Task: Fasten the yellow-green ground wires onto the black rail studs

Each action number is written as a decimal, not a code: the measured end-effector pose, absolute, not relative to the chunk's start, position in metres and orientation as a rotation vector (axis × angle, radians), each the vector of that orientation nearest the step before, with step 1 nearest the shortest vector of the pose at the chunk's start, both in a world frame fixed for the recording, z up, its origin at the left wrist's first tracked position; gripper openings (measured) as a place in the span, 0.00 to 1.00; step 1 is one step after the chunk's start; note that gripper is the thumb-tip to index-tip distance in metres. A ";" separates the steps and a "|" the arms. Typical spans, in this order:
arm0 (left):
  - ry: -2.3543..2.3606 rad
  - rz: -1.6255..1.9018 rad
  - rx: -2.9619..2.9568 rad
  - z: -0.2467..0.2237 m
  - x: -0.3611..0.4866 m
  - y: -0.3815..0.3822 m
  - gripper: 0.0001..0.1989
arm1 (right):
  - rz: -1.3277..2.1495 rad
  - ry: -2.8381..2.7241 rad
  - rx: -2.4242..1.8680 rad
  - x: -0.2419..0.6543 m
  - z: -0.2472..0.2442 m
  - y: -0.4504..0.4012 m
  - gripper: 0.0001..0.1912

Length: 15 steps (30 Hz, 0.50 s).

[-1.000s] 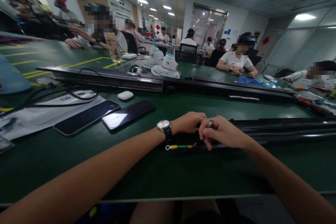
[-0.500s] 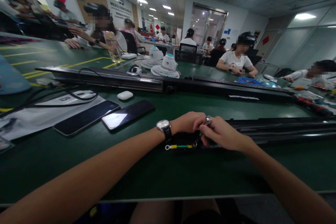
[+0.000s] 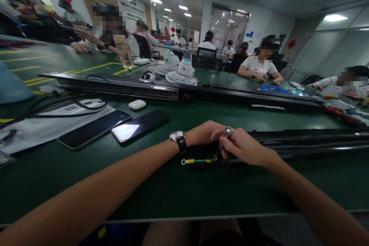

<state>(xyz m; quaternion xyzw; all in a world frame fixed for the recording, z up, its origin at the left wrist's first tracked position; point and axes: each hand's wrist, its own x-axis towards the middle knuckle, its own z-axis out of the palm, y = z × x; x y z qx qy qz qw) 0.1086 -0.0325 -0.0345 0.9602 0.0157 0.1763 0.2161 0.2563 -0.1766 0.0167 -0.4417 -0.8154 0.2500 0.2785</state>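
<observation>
My right hand [image 3: 243, 144] is closed round a slim dark tool [image 3: 220, 149] with a round silver head [image 3: 228, 131]. The tool slants down to the far end of a short green wire [image 3: 198, 160]. Yellow sleeves sit on both wire ends, and a bare ring terminal [image 3: 184, 162] points left. Under the hands lies the end of a long black metal rail [image 3: 305, 144], which runs off to the right. My left hand [image 3: 206, 132], wearing a wristwatch, has curled fingers against the tool's top and my right fingers. What lies under its palm is hidden.
Left of my hands lie two phones [image 3: 95, 130] [image 3: 141, 126], a white earbud case [image 3: 137, 104], a plastic bag [image 3: 54, 123] and black cable. Behind, a long dark rail [image 3: 250, 98] crosses the green table, with two white fans [image 3: 184, 73] beyond. Co-workers sit opposite.
My left hand and wrist have shifted slightly left and up, showing more of the tool's shaft. My right hand keeps almost the same place. The wire and rail stay still.
</observation>
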 end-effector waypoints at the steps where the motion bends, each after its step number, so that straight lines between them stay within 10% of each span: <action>1: 0.042 0.493 2.665 -0.035 0.108 -0.032 0.04 | 0.663 -2.190 -1.185 0.256 0.017 -0.177 0.11; 15: 0.092 0.546 2.697 -0.040 0.107 -0.031 0.05 | 0.588 -2.237 -1.186 0.257 0.016 -0.176 0.12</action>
